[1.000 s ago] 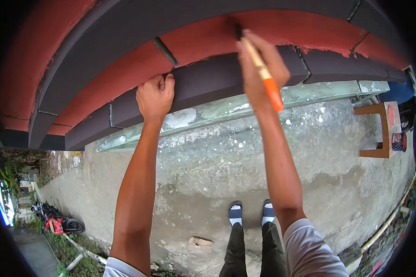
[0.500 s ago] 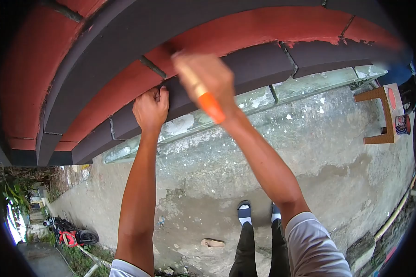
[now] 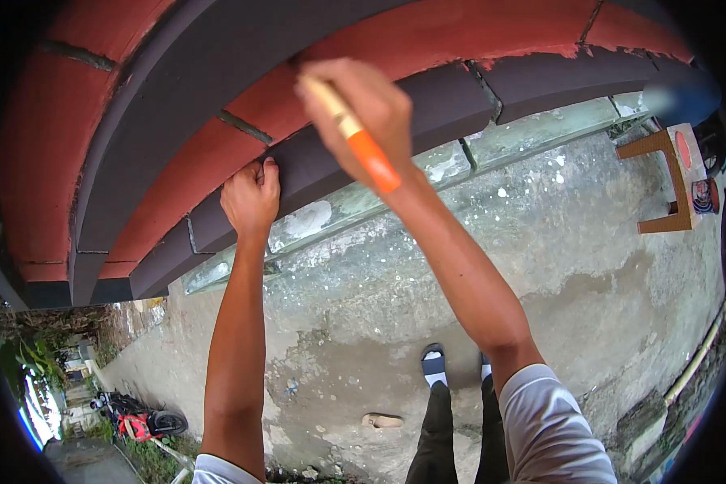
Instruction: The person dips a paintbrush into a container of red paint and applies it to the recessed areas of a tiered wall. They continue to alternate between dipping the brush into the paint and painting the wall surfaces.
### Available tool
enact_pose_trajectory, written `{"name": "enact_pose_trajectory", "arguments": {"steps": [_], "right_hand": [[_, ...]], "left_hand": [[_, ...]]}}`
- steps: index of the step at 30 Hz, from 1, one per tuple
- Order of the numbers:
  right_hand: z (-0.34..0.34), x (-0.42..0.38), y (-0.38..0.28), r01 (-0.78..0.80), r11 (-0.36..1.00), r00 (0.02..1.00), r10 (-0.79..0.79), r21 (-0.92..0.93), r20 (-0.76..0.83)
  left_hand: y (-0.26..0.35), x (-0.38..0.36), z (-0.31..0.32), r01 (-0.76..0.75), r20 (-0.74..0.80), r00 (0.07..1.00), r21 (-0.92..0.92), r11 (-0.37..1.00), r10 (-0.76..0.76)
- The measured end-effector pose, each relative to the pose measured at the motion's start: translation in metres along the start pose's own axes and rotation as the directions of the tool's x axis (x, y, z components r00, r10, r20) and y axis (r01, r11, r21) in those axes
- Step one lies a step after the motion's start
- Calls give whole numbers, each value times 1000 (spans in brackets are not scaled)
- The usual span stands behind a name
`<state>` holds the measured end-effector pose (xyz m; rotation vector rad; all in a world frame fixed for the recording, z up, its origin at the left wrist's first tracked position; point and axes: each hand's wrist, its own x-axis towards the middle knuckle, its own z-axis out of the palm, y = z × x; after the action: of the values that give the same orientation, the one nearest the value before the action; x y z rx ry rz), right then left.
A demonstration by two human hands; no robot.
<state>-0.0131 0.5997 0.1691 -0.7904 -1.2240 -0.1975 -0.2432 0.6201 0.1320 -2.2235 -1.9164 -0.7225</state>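
Note:
My right hand (image 3: 363,113) is closed round a paintbrush (image 3: 371,157) whose handle is pale wood with an orange end. The brush head is hidden beyond the hand, close to the red band (image 3: 278,101) of the wall. Lower left of it, my left hand (image 3: 252,198) is curled over the edge of the dark grey ledge (image 3: 306,169), its thumb resting on top. I cannot make out anything in its fingers. Another dark grey band (image 3: 149,105) curves above the red one.
A brown stool (image 3: 673,181) with a paint-marked top and a small container (image 3: 705,196) stands at the right. One loose sandal (image 3: 381,420) lies on the concrete floor (image 3: 339,315). A red motorcycle (image 3: 141,419) is at the lower left.
The view has shifted slightly. My right hand and the paintbrush have moved a little up along the red band; my left hand remains on the ledge.

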Motion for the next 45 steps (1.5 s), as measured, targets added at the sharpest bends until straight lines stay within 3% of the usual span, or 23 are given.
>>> {"name": "enact_pose_trajectory", "arguments": {"steps": [3,5,6,8,9,12,13,16,18,20,22,24,25,28,30,32,34,37,40,43,45], "right_hand": [[6,5,-16,-79,974,994,60,211,94],[-20,12,9,-59,998,995,61,27,-73],[-30,13,16,-196,981,964,192,0,-182],[-46,23,31,-163,983,901,111,-89,-419],[-55,26,29,-288,957,873,278,35,-400],[-28,18,25,-262,962,914,220,-82,-341],[-9,11,14,-222,944,944,146,-243,-295],[49,-22,-17,-41,995,994,31,-96,-101],[76,-35,-40,-43,991,999,40,129,23],[85,-37,-56,-118,976,993,114,182,37],[74,-28,-52,-33,983,996,47,179,-75],[44,-19,-29,-108,994,985,104,-22,-139],[31,-13,-24,-204,979,949,205,31,-238],[22,4,-12,-170,982,883,113,-86,-456],[35,-12,-31,-122,982,971,88,-143,-223],[68,-28,-49,-61,983,998,58,-171,-23],[89,-32,-66,-188,971,981,192,148,-15],[90,-31,-70,-269,908,962,267,320,53],[71,-26,-51,-345,912,939,336,222,75],[42,-27,-22,-163,987,975,163,13,-149],[18,-25,-2,-226,973,921,198,-45,-337]], "left_hand": [[-1,1,0,-3,11,1000,-19,1000,4],[-1,1,-4,-4,33,999,-3,1000,4],[0,1,-3,0,41,999,2,1000,0],[-3,0,0,-14,-18,1000,-7,1000,14],[-2,0,0,-12,-38,999,-11,1000,12],[-2,0,1,13,-35,999,-14,1000,-13],[0,-1,-2,28,-9,1000,-17,999,-29],[-2,-1,-2,50,29,998,-5,999,-50],[-2,-1,-2,11,-20,1000,36,999,-11],[-7,2,-2,0,-23,1000,23,1000,1],[-6,0,-2,-6,-15,1000,-5,1000,6],[-3,2,-1,35,15,999,-28,999,-34],[-4,1,0,32,7,999,-34,999,-32],[-4,2,-2,52,19,998,-14,999,-52],[-3,2,-3,53,41,998,-5,999,-53],[-5,0,-4,10,18,1000,-2,1000,-10],[-9,1,-4,-33,-19,999,-14,999,33],[-12,0,0,-56,-17,998,-24,998,56],[-4,2,-3,42,73,996,8,999,-42],[-2,2,-5,36,45,998,-7,999,-36],[0,1,-6,45,55,998,-8,999,-44]]}}
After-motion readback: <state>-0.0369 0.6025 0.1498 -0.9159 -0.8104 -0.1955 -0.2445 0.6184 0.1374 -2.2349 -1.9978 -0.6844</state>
